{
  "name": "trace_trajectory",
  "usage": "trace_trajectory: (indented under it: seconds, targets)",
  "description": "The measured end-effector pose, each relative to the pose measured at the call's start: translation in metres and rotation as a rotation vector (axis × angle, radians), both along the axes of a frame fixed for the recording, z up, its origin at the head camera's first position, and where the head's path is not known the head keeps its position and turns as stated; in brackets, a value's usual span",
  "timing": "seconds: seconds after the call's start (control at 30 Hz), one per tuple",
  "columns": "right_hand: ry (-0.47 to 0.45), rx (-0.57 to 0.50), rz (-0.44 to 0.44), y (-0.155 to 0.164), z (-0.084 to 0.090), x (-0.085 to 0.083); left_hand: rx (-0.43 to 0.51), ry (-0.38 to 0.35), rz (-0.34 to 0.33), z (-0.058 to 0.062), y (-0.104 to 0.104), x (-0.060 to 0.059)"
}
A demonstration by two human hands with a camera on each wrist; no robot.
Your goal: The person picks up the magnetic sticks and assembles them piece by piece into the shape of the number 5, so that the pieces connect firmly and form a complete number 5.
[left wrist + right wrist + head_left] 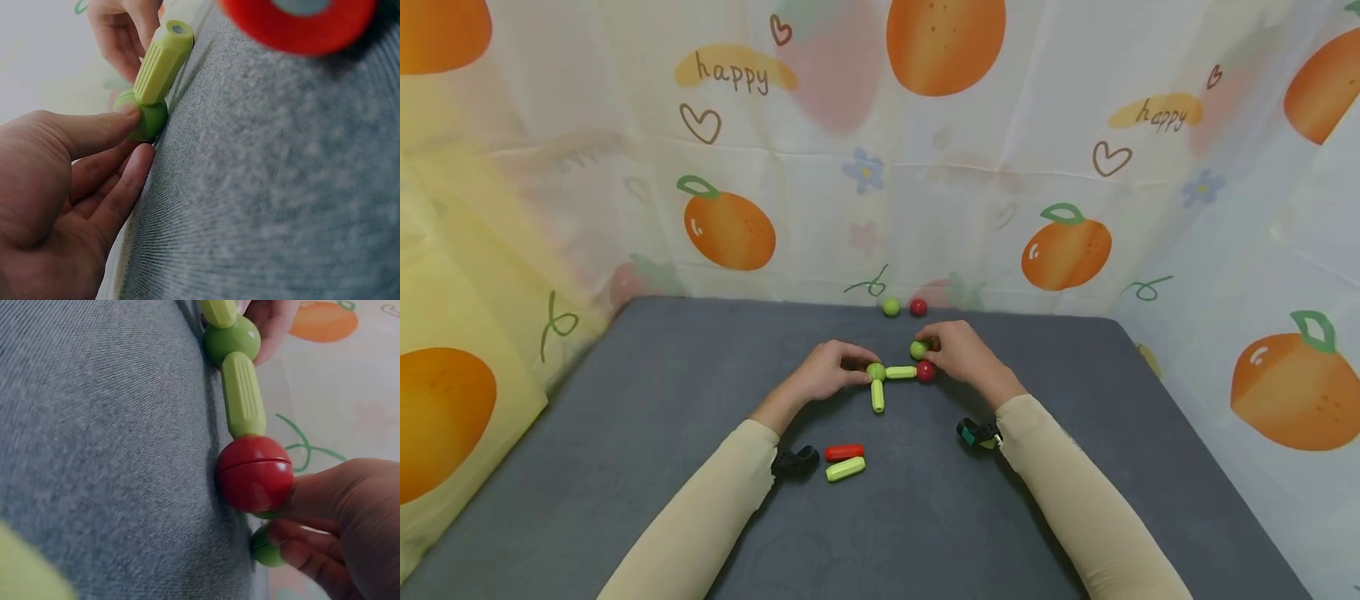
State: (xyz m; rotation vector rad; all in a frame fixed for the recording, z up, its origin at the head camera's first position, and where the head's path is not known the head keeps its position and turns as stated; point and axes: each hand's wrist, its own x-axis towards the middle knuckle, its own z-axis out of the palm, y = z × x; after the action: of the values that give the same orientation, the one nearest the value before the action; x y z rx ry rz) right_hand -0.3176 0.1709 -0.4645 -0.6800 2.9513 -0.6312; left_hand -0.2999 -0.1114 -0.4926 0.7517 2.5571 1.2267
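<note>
Now we're mid-build: left hand (823,375) pinches the green joint ball (876,372), right hand (961,354) pinches a green ball (918,350) at 12 o'clock of the red ball (926,372). Next probably needs a rod (846,469).

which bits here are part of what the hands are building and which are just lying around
In use:
- left hand on the green corner ball
- two green rods joined to that ball
- red ball at the rod's end
- green ball in the right hand

Lying about:
- red rod and green rod near the sleeves
- green and red balls by the curtain
</note>
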Motion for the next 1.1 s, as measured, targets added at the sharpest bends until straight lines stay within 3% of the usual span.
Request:
trace_trajectory:
  seconds: [0.33,0.6,0.87,1.1]
  targets:
    - [0.114,-0.133,0.004,0.007,0.003,0.013,-0.011,-0.002,0.002,-0.001,-0.001,0.001]
    - [0.167,-0.217,0.043,0.01,0.014,0.045,-0.014,-0.016,0.01,0.001,-0.002,0.001]
    - [0.152,-0.229,0.128,0.003,0.017,0.068,-0.009,-0.004,0.014,0.002,-0.003,0.001]
    - [0.099,-0.223,0.162,0.003,0.007,0.083,-0.006,0.013,-0.004,0.002,0.001,0.001]
